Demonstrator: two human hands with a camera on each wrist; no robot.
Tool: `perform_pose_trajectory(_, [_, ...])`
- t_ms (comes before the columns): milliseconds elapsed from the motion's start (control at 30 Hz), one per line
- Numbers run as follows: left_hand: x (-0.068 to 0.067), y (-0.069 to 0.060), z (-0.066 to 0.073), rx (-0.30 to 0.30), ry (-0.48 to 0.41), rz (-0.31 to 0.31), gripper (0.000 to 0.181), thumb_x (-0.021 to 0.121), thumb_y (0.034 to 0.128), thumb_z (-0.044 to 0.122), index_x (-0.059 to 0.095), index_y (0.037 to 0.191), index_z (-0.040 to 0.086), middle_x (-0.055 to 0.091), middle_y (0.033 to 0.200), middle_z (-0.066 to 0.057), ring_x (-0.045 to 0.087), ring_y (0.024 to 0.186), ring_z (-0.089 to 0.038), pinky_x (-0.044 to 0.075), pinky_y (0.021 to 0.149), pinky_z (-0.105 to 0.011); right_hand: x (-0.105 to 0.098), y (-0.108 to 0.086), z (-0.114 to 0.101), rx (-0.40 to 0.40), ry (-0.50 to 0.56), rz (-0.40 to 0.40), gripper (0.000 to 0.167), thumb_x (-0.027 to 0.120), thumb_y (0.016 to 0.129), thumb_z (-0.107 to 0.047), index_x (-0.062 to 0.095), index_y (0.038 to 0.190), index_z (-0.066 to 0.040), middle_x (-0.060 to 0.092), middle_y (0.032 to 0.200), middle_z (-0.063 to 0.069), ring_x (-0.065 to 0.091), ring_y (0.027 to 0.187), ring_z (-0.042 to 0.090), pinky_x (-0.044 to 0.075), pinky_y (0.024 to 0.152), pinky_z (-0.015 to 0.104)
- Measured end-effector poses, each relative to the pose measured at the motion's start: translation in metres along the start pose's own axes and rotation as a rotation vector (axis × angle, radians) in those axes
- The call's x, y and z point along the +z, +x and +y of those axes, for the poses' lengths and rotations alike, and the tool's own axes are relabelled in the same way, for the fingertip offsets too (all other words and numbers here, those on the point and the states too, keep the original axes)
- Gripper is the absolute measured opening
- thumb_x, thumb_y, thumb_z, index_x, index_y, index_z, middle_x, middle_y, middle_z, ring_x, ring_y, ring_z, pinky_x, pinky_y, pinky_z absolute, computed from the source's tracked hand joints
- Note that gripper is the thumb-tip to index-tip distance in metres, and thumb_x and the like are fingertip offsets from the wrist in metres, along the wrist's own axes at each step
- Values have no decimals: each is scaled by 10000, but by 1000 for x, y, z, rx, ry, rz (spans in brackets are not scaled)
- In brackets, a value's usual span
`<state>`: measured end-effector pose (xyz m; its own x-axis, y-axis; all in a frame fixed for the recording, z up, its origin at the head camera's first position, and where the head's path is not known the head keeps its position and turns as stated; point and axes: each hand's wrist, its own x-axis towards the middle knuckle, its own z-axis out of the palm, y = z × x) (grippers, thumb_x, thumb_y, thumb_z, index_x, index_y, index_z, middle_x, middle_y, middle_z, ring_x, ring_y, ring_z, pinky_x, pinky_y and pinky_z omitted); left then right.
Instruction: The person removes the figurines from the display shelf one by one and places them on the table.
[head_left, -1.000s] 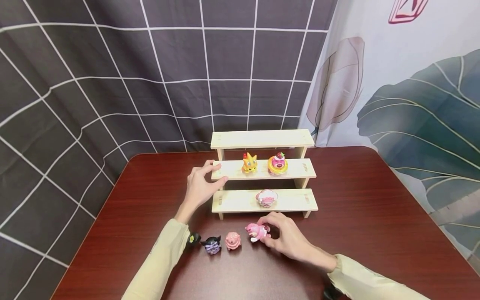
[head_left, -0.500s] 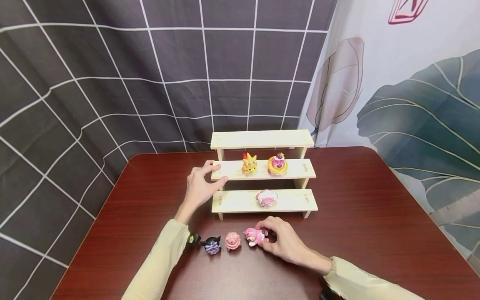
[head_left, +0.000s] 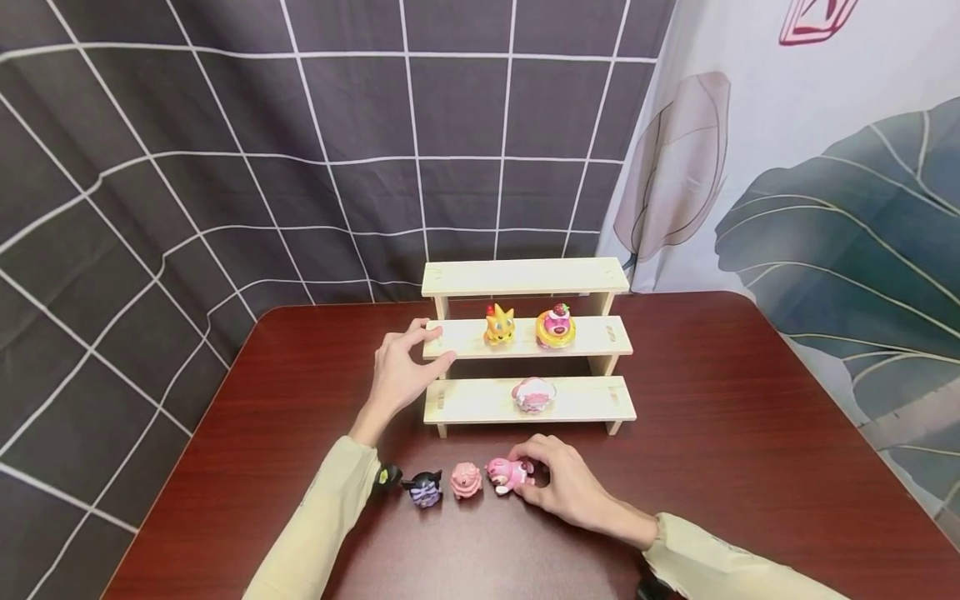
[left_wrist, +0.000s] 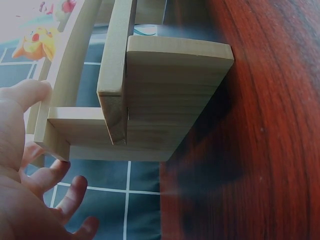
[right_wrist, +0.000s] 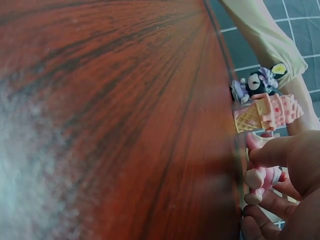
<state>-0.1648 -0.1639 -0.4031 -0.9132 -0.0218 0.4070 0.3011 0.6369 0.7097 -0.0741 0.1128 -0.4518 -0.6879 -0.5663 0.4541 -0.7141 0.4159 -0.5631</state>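
1. As the head view takes it all in, the right hand (head_left: 573, 487) has thumb and forefinger pinching a pink figure (head_left: 501, 473), low over the table (head_left: 720, 392) in front of the wooden stand (head_left: 525, 277). Just beside it, a pink cone figure (head_left: 466, 481), then a black-and-purple figure (head_left: 425, 490)! Up on the middle step sit a yellow figure (head_left: 498, 327) and a gold-ringed figure (head_left: 555, 329); on the bottom step, a white-and-pink figure (head_left: 534, 396). And the left hand (head_left: 397, 375) is at the stand's left end.

2. Over to the left wrist view: thumb and forefinger grip the end of the middle step, the other fingers loose below. Looks like a steadying hold, by my reading.

3. Now the right wrist view, close in: fingers wrap the pink figure, and the cone figure stands right next door. Whether the pink one bears on the table, I can't tell; fingers hide it. The step in hand, I'd judge, is handling this figure at table level. The next move calls for a secure pinch and care not to nudge that cone.
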Motion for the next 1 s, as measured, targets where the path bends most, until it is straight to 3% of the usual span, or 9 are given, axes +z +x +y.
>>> perform_pose_trajectory(1000, [-1,0,2,5,4,-2,456,825,805,343,751,1200,126,605,1378,-80,507,1063,-336,348,898,-536,7,-4,-1,-9,-95,4,379,849,646,-52,701,981,-153,620,904,-109,515,820,89,449,707,279])
